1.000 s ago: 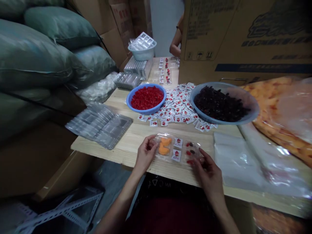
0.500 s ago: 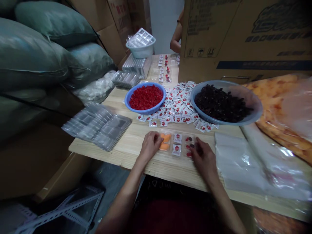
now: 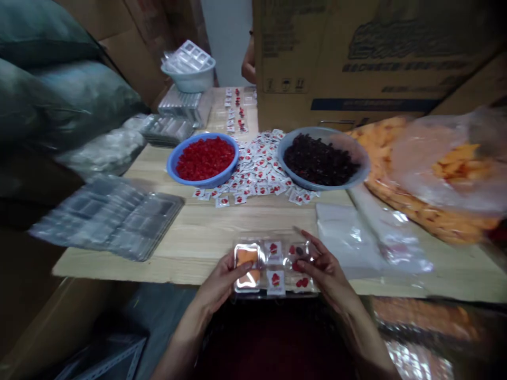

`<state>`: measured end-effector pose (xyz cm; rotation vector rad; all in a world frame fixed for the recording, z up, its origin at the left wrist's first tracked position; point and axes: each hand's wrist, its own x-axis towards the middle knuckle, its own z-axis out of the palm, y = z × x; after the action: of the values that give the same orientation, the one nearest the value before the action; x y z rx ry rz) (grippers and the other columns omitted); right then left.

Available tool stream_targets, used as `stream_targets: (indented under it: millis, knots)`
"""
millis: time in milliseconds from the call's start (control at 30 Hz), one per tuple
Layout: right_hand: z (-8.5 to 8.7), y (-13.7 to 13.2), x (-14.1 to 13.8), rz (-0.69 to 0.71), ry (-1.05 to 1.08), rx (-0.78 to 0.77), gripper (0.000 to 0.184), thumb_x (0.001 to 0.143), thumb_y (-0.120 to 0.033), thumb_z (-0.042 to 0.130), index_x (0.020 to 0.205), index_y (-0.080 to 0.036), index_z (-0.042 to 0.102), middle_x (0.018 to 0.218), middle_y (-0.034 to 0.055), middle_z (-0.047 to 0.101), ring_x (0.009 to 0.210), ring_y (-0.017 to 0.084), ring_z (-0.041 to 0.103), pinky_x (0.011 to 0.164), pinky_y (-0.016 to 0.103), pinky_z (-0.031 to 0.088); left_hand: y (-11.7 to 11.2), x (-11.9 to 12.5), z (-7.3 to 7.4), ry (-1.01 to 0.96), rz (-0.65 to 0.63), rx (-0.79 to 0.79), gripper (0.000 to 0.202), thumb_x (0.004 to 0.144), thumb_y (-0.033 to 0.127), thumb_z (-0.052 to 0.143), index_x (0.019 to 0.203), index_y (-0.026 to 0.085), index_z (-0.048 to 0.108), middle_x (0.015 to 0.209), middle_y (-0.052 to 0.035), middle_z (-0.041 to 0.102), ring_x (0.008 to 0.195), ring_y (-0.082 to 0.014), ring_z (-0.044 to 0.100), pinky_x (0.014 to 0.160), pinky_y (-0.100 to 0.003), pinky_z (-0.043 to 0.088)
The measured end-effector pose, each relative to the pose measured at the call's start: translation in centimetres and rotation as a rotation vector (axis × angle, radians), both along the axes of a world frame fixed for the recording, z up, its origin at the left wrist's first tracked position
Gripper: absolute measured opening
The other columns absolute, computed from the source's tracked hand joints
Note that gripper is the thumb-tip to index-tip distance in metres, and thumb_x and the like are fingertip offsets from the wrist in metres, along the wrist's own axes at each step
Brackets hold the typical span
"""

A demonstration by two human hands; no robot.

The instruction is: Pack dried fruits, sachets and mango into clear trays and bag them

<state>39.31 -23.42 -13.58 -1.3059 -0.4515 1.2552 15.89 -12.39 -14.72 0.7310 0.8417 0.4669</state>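
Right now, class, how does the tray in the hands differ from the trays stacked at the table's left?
The held tray is single, gripped by the left hand and right hand; the stacked trays overlap, untouched.
The held tray shows orange pieces, sachets and red pieces; the stacked trays show no such colours.
Both are see-through, with compartments.

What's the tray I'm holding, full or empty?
Filled: the tray shows orange pieces at left, printed sachets in the middle, red pieces and a dark one at right.

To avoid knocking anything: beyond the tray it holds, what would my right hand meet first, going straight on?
Your right hand would probably meet the loose printed sachets; depth is unclear.
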Motion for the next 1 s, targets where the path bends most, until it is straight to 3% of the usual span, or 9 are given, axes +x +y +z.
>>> stream_targets:
  millis: [100,200,367,467,533,667,833,1000]
  knots:
    - [0.2,-0.8,0.3,0.038,-0.080,0.029,0.073,0.078,-0.036,0.080,0.144,-0.031,0.050,0.113,0.0045,0.071,0.082,0.018,0.069,0.079,0.038,0.060,-1.9,0.4,0.1,-0.030,-0.031,-0.112,0.041,0.076,0.028,0.082,0.115,0.018,0.071,0.114,-0.0120,0.074,0.096,-0.0226,0.073,0.087,-0.032,0.057]
    - [0.2,-1.4,1.6,0.029,-0.256,0.063,0.068,0.083,-0.041,0.074,0.145,-0.030,0.049,0.116,0.0052,0.068,0.095,0.020,0.067,0.085,0.038,0.058,-2.3,1.0,-0.3,-0.010,0.082,-0.152,0.039,0.074,0.024,0.084,0.110,0.017,0.072,0.109,-0.0103,0.076,0.092,-0.0212,0.074,0.084,-0.029,0.059]
    - [-0.5,-2.3,4.6,-0.066,-0.940,-0.082,0.037,0.094,-0.046,0.059,0.121,-0.020,0.063,0.108,0.0105,0.064,0.092,0.023,0.063,0.082,0.038,0.054,0.0,1.0,-0.2,0.019,0.345,-0.150,0.037,0.067,0.018,0.086,0.102,0.018,0.073,0.102,-0.0046,0.078,0.083,-0.0164,0.075,0.076,-0.020,0.061]
    - [-1.4,-1.6,5.3,0.020,-1.366,-0.238,0.023,0.093,-0.037,0.058,0.104,-0.017,0.064,0.107,0.0144,0.060,0.094,0.028,0.059,0.082,0.042,0.051,1.5,0.6,0.0,-0.018,0.389,-0.125,0.037,0.070,0.017,0.084,0.105,0.019,0.072,0.104,-0.0038,0.078,0.086,-0.0170,0.075,0.079,-0.021,0.062]
    - [-1.8,-0.8,5.4,0.113,-1.514,-0.327,0.014,0.093,-0.028,0.056,0.095,-0.016,0.063,0.103,0.0145,0.059,0.095,0.029,0.058,0.081,0.040,0.050,1.9,0.5,0.1,-0.030,0.404,-0.136,0.038,0.071,0.015,0.082,0.108,0.019,0.072,0.107,-0.0047,0.077,0.089,-0.0180,0.075,0.081,-0.022,0.062]
    - [-1.3,-0.2,5.3,0.275,-1.608,-0.492,0.011,0.094,-0.021,0.052,0.091,-0.017,0.063,0.097,0.0114,0.060,0.091,0.025,0.060,0.073,0.034,0.048,1.8,0.6,0.1,0.004,0.453,-0.178,0.041,0.070,0.010,0.081,0.109,0.015,0.071,0.107,-0.0074,0.077,0.090,-0.0191,0.075,0.079,-0.022,0.062]
    - [-0.5,-1.4,5.2,0.331,-1.665,-0.669,0.020,0.088,-0.022,0.062,0.106,-0.014,0.065,0.108,0.0139,0.061,0.103,0.028,0.058,0.072,0.031,0.047,1.1,0.3,0.3,0.032,0.487,-0.197,0.039,0.073,0.004,0.076,0.110,0.014,0.071,0.108,-0.0085,0.077,0.087,-0.0182,0.075,0.076,-0.021,0.062]
    - [0.1,-1.6,6.3,0.450,-1.648,-0.784,0.022,0.095,-0.012,0.048,0.096,-0.013,0.070,0.103,0.0138,0.065,0.097,0.024,0.064,0.072,0.028,0.045,1.0,0.0,-0.1,0.033,0.486,-0.210,0.035,0.074,0.004,0.075,0.108,0.012,0.071,0.108,-0.0101,0.077,0.088,-0.0195,0.075,0.075,-0.021,0.062]
